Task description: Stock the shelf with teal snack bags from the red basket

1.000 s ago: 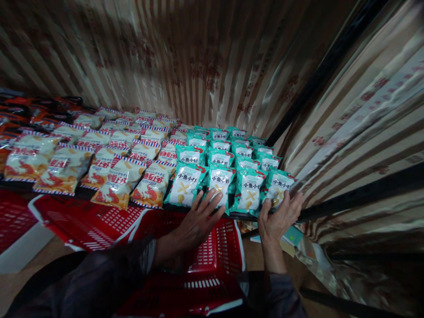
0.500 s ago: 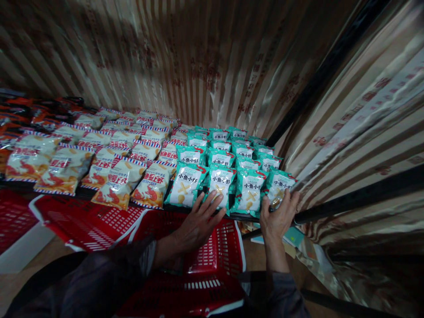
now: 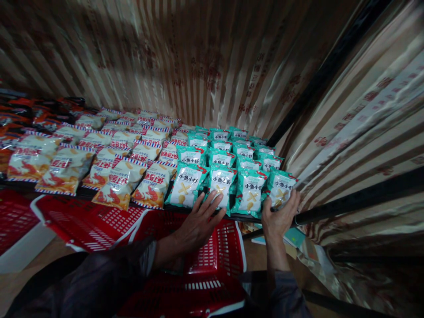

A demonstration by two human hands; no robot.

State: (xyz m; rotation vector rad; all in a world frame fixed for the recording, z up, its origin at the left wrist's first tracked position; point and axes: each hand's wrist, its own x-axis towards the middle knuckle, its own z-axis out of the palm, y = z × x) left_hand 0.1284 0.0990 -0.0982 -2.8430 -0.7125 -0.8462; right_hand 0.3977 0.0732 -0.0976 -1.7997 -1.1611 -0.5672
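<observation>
Several rows of green-and-white snack bags (image 3: pixel 251 192) stand on the right part of a dark shelf. My left hand (image 3: pixel 198 223), its fingers spread, rests against the lower front of the second green bag from the left (image 3: pixel 221 182). At the right end of the front row, my right hand (image 3: pixel 279 216) is curved round the lower part of the last green bag (image 3: pixel 281 185), with the thumb at its left side and the fingers at its right.
White-and-orange snack bags (image 3: pixel 117 181) fill the shelf's middle, with dark orange bags (image 3: pixel 49 119) at far left. Red baskets (image 3: pixel 212 287) lie below the front edge. Black poles (image 3: pixel 357 194) and striped curtains (image 3: pixel 212 57) bound the right and back.
The last green bag on the right stands slightly more to the right, and the fingers of my right hand have shifted a little with it. My left hand looks unchanged.
</observation>
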